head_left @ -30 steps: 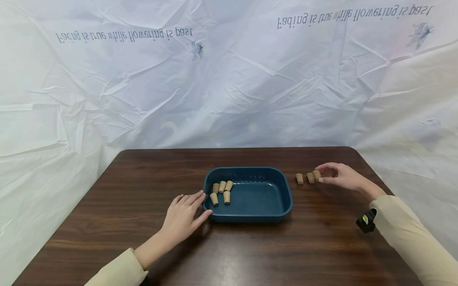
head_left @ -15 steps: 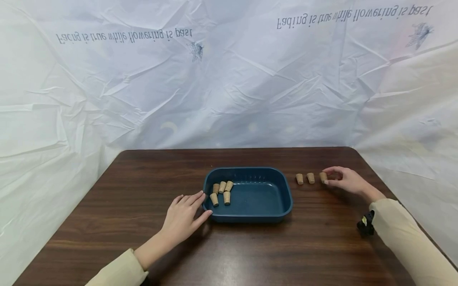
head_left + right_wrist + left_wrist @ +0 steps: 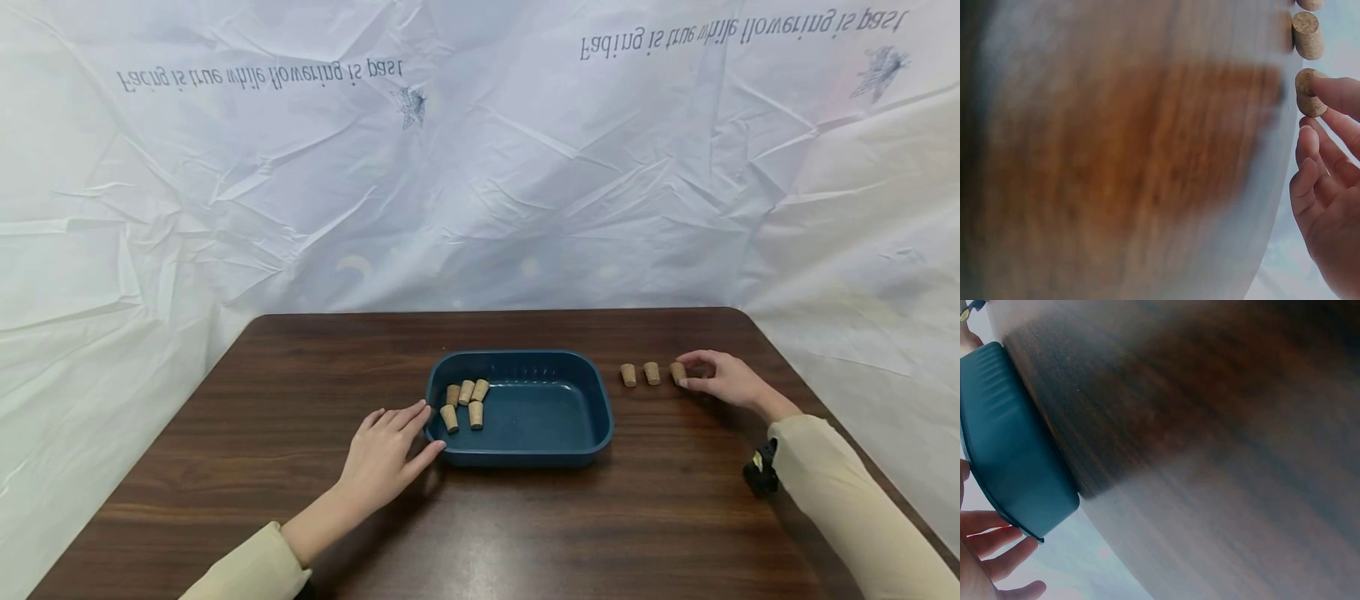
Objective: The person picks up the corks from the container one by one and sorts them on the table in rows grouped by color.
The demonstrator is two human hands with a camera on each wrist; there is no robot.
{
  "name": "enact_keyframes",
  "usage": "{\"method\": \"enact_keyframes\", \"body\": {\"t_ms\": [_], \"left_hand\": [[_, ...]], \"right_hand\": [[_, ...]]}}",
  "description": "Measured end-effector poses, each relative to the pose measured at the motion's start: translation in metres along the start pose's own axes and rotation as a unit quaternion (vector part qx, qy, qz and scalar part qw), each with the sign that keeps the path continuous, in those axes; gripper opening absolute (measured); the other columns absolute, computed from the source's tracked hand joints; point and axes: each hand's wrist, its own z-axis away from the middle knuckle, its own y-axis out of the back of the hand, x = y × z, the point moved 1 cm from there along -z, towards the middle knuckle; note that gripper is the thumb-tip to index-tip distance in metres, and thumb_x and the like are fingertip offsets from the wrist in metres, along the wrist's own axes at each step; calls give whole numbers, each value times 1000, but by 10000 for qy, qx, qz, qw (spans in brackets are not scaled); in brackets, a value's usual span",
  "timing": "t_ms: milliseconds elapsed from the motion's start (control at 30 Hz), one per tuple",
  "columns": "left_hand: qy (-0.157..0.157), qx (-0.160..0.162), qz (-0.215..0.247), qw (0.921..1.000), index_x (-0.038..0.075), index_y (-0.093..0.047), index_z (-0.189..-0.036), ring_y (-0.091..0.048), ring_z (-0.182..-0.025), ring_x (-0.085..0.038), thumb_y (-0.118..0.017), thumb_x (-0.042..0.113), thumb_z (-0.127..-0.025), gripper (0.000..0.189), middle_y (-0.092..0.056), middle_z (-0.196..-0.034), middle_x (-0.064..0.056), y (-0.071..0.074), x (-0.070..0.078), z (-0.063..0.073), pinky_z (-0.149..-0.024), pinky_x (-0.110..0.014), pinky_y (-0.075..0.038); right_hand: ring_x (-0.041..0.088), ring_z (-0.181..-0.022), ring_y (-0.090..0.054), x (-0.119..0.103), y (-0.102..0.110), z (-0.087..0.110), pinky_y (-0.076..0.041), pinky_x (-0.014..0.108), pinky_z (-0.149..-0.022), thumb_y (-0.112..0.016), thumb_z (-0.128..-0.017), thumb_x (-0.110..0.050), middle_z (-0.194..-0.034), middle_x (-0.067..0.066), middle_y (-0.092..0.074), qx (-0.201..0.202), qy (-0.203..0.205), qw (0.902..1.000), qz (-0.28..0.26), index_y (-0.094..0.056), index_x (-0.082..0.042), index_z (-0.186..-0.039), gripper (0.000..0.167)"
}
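Note:
My right hand pinches a tapered cork stopper between thumb and fingers at the right of the table; the right wrist view shows the thumb across this cork. To its left stand two more corks in a row, a middle cork and an outer cork. A blue rectangular tray sits mid-table, with several corks in its left part. With fingers spread, my left hand touches the tray's left rim. In the left wrist view its fingertips meet the rim of the tray.
The dark wooden table has rounded back corners. Behind it hangs a creased pale sheet printed with lettering. A dark strap with a small device is on my right wrist.
My right hand has moved the pinched cork rightward, away from the middle cork, leaving a gap. Over the last half second it has stayed nearly still. The left hand and tray have not moved.

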Motion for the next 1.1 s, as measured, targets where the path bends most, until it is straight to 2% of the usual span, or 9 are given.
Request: {"method": "enact_keyframes", "body": {"t_ms": [200, 400, 733, 1000, 1100], "left_hand": [[-8, 9, -2, 10000, 7, -61, -114, -56, -97, -23, -57, 45, -82, 50, -56, -116, -5, -1, 0, 1, -85, -47, -38], [-24, 41, -21, 10000, 7, -61, -114, -56, -97, -22, -57, 45, -81, 50, -56, -116, -5, -2, 0, 1, -85, -47, -38], [-38, 8, -29, 10000, 7, -61, -114, -56, -98, -22, -56, 45, -82, 50, -56, -116, -5, -1, 0, 1, -85, -47, -38], [-41, 54, -42, 10000, 7, -61, -114, -56, -97, -22, -56, 45, -82, 50, -56, -116, -6, -1, -1, 1, -85, -47, -38], [-36, 63, -24, 10000, 7, -61, -114, -56, -97, -22, -56, 45, -82, 50, -57, -116, -6, 0, 0, 1, -85, -47, -38]], "right_hand": [[20, -74, -52, -2, -4, -1, -41, 37, -60, -65, -79, -23, -100, 19, -56, 249, 81, 9995, 151, -55, 3, -108, 40], [29, -82, -53, -2, -4, -3, -42, 45, -66, -65, -80, -19, -102, 22, -55, 54, -53, 9998, 163, -54, 5, -111, 41], [33, -86, -51, 0, -2, -2, -41, 47, -68, -64, -81, -20, -108, 25, -50, -65, -158, 9997, 166, -50, 6, -116, 45], [22, -71, -51, -7, 6, -5, -42, 38, -57, -62, -82, -17, -108, 23, -48, 230, 243, 9994, 76, -50, 5, -116, 42], [21, -72, -49, -15, 11, -7, -41, 35, -57, -61, -84, -17, -110, 22, -48, 212, 356, 9990, 142, -50, 3, -117, 41]]}}
